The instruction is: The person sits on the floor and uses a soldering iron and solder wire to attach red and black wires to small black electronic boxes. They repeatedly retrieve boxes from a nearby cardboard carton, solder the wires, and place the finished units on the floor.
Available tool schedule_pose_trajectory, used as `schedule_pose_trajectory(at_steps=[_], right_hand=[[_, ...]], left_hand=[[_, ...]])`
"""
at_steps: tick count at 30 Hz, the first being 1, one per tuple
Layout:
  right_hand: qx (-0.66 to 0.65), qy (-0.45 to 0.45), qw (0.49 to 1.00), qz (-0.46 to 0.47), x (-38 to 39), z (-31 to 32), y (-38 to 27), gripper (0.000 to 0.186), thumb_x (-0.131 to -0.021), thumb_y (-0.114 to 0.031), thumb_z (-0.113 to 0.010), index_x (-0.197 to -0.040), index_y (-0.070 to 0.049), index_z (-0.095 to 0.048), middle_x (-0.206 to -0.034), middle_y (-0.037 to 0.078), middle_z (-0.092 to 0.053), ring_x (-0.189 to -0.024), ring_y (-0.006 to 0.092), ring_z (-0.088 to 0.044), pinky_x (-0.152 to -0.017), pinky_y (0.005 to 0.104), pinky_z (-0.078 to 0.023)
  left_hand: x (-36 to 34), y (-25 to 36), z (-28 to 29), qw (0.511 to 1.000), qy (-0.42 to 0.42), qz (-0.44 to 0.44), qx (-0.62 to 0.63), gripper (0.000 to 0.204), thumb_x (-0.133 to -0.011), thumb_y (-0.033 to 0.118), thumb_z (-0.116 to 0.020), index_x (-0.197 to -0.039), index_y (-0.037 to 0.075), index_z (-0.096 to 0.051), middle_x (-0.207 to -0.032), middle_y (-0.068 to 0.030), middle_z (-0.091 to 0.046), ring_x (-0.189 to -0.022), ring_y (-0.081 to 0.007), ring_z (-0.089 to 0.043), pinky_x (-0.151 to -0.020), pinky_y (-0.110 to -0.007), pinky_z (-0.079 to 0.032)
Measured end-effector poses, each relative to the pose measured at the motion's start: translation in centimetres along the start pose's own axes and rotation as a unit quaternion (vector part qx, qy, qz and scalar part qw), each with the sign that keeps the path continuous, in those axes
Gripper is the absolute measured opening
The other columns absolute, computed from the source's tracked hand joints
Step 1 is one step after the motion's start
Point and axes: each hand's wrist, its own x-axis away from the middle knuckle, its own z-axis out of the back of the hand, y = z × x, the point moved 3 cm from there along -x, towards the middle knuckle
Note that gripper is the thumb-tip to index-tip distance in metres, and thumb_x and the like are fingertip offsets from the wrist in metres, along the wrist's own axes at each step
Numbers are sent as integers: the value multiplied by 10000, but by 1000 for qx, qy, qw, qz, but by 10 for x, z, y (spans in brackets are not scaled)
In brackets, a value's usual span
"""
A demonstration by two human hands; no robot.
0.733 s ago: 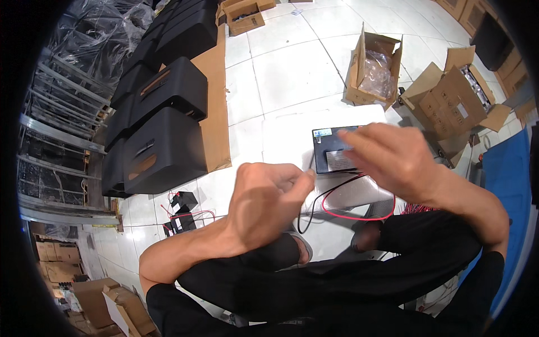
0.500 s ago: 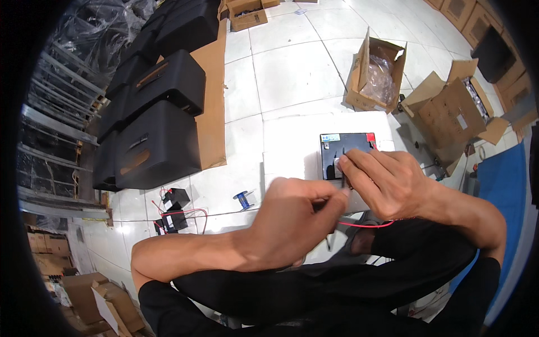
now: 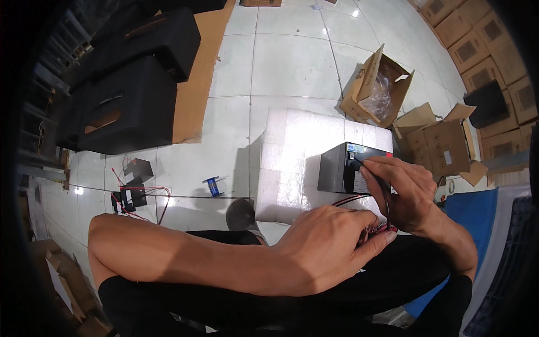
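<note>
A white foam block (image 3: 289, 168) on the tiled floor (image 3: 286, 62) carries a dark battery (image 3: 338, 168).

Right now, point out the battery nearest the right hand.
The battery on the white foam block, beside the right hand; the others sit on the floor at left.

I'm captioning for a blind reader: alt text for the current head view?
A right hand pinches a black wire over a dark battery on a white block; the left hand holds red and black wires. Black casings and a blue spool stand to the left, open cardboard boxes to the upper right.
</note>
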Motion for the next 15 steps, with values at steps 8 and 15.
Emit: schedule_pose_trajectory(at_steps=[8, 15], right_hand=[[14, -40, 999, -15, -5, 3, 0, 178, -735, 3, -804, -877, -8, -698, -826, 99, -728, -706, 217, -724, -622, 285, -566], [-8, -44, 999, 8, -7, 1, 1, 225, -737, 15, -802, -922, -8, -676, -818, 106, -722, -680, 227, -717, -549, 291, -550]], left_hand=[[2, -1, 11, 999, -39, 9, -10, 436, -989, 377, -542, -894, -32, -661, -840, -208, -691, -809, -379, -683, -778, -461, -536], [4, -3, 7, 1000, -22, -5, -15, 435, -987, 376, -550, -879, -29, -663, -806, -197, -692, -791, -371, -687, -752, -457, -545]])
